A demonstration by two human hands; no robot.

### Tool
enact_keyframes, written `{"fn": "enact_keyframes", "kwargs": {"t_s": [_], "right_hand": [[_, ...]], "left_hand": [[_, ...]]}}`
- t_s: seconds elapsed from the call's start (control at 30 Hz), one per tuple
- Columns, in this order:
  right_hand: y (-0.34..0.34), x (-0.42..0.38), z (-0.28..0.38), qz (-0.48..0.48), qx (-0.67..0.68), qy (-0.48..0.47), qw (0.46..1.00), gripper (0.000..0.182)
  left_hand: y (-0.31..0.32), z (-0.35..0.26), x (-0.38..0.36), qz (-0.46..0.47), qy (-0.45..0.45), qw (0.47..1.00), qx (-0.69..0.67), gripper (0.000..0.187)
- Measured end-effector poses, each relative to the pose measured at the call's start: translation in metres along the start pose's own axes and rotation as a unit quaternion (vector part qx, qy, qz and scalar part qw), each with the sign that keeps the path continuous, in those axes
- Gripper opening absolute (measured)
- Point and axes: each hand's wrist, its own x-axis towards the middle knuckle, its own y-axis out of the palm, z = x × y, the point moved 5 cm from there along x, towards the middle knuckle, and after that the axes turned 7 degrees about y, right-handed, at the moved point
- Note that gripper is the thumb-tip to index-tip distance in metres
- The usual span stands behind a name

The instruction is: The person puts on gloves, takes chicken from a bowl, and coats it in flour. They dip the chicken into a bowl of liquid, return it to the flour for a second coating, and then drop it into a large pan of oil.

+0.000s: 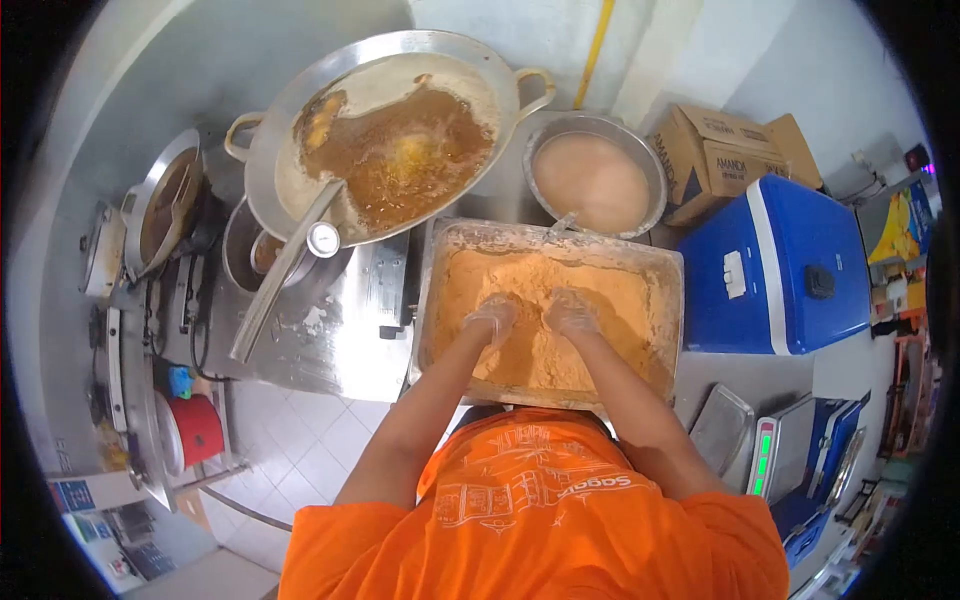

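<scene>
A rectangular metal tray in front of me holds a thick layer of orange breading flour. My left hand, in a clear plastic glove, is down in the flour left of the middle. A short way to its right, my right hand, gloved the same way, also presses into the flour. Flour and the backs of the hands hide the fingertips, so whether they grip anything does not show. Both wrists and forearms reach in over the tray's near rim.
At upper left, a large two-handled wok holds bubbling brown oil, with a metal utensil and dial thermometer at its edge. Behind the tray stands a bowl of pinkish liquid. Right are a cardboard box, blue cooler and scale.
</scene>
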Motion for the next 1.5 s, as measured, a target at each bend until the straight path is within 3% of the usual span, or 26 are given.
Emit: {"fn": "enact_keyframes", "kwargs": {"t_s": [0.07, 0.2, 0.3, 0.4, 0.5, 0.6, 0.87, 1.0, 1.1, 1.2, 1.3, 1.33, 1.4, 1.43, 1.5], "right_hand": [[0.001, -0.001, 0.002, -0.018, -0.068, -0.036, 0.997, 0.049], [-0.019, -0.008, 0.010, -0.102, 0.043, -0.094, 0.989, 0.045], [-0.026, -0.002, 0.024, -0.155, 0.107, -0.154, 0.970, 0.041], [-0.027, 0.008, 0.034, -0.173, 0.116, -0.201, 0.957, 0.039], [-0.042, -0.008, 0.033, -0.182, 0.116, -0.230, 0.949, 0.036], [-0.045, 0.004, 0.030, -0.172, 0.109, -0.253, 0.946, 0.034], [-0.063, -0.032, 0.028, -0.186, 0.034, -0.273, 0.943, 0.033], [-0.070, -0.030, 0.033, -0.185, -0.037, -0.286, 0.940, 0.032], [-0.110, -0.071, 0.041, -0.218, -0.157, -0.300, 0.915, 0.032], [-0.166, -0.120, 0.060, -0.278, -0.267, -0.318, 0.866, 0.032], [-0.243, -0.183, 0.104, -0.331, -0.296, -0.358, 0.822, 0.032], [-0.269, -0.193, 0.118, -0.321, -0.239, -0.342, 0.850, 0.031], [-0.313, -0.199, 0.146, -0.299, -0.116, -0.317, 0.892, 0.029], [-0.328, -0.198, 0.154, -0.359, -0.092, -0.360, 0.856, 0.020], [-0.348, -0.191, 0.179, -0.430, -0.079, -0.421, 0.795, 0.019]], "left_hand": [[0.005, -0.005, -0.005, -0.014, -0.039, 0.992, -0.123, 0.042], [-0.014, -0.031, -0.049, -0.142, -0.089, 0.940, -0.297, 0.044], [0.020, -0.010, -0.017, -0.133, -0.045, 0.952, -0.273, 0.047], [0.019, -0.006, -0.052, -0.162, -0.032, 0.957, -0.240, 0.046], [0.010, -0.001, -0.100, -0.247, -0.019, 0.942, -0.225, 0.043], [-0.004, -0.003, -0.132, -0.182, -0.060, 0.949, -0.249, 0.040], [0.015, 0.006, -0.157, -0.386, -0.044, 0.894, -0.225, 0.044], [0.016, -0.002, -0.169, -0.363, -0.055, 0.900, -0.236, 0.042], [0.029, 0.003, -0.157, -0.383, -0.017, 0.891, -0.241, 0.039], [0.033, 0.007, -0.152, -0.436, -0.006, 0.865, -0.246, 0.023], [0.043, 0.013, -0.135, -0.424, -0.016, 0.862, -0.277, 0.018], [0.049, 0.018, -0.124, -0.427, -0.020, 0.860, -0.279, 0.018], [0.053, 0.021, -0.123, -0.486, 0.066, 0.831, -0.262, 0.022], [0.045, 0.016, -0.134, -0.458, 0.062, 0.835, -0.300, 0.028], [0.033, 0.007, -0.154, -0.436, 0.064, 0.840, -0.315, 0.032]]}}
